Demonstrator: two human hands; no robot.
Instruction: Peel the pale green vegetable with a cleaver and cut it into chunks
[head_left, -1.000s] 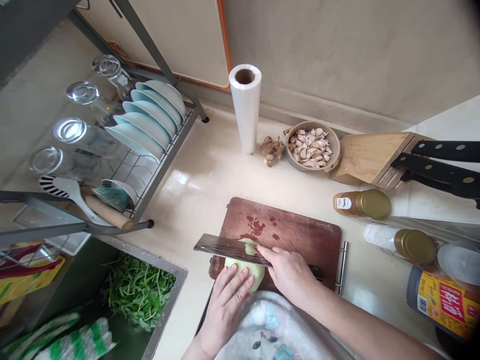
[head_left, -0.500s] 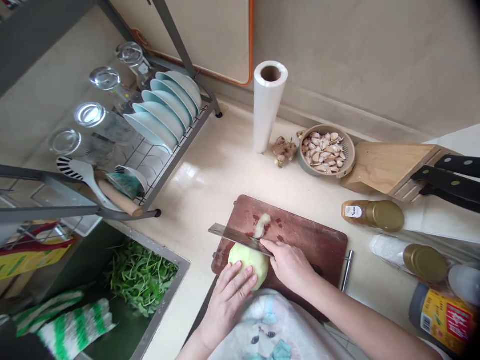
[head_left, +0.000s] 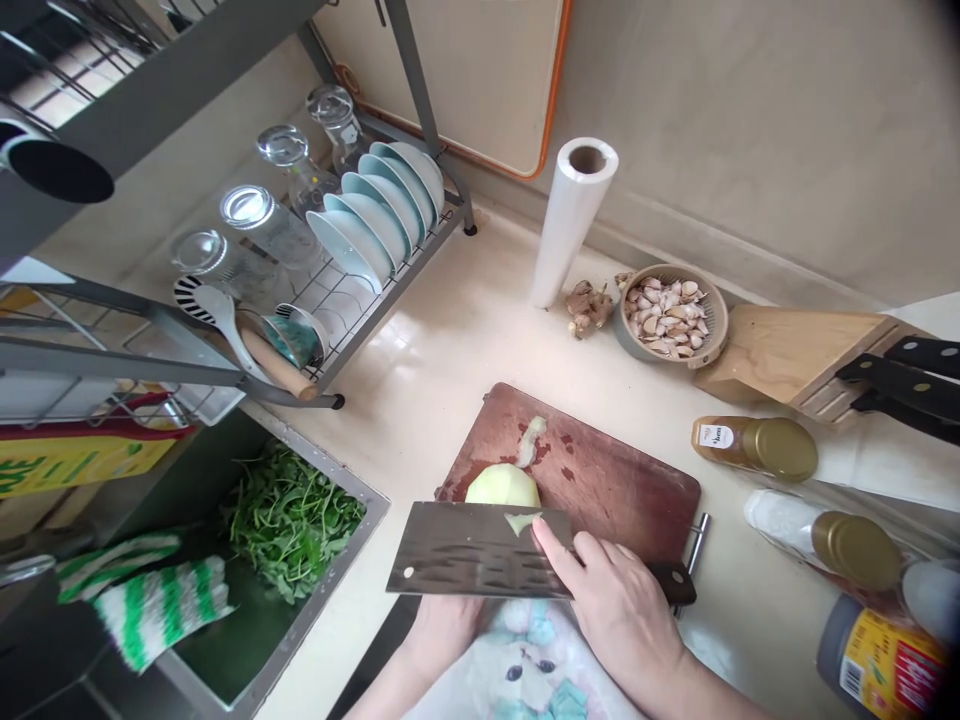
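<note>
A pale green peeled vegetable (head_left: 502,486) lies near the front left edge of the dark red cutting board (head_left: 615,480). A cut-off slice (head_left: 530,440) rests on the board just behind it. My right hand (head_left: 619,605) grips the handle of a cleaver (head_left: 469,550), forefinger stretched along the blade, which is turned flat side up in front of the vegetable. A small scrap sticks to the blade. My left hand (head_left: 442,632) sits below the blade, its fingers hidden behind it.
A dish rack (head_left: 360,290) with plates and glasses stands at the left. A sink (head_left: 292,520) holds leafy greens. A paper roll (head_left: 570,220), ginger, a garlic basket (head_left: 670,315), a knife block (head_left: 802,355) and bottles (head_left: 757,445) line the back and right.
The cleaver has lifted off the vegetable and swung toward me, flat side up. A slice now lies on the board. My left hand has let go of the vegetable and dropped behind the blade.
</note>
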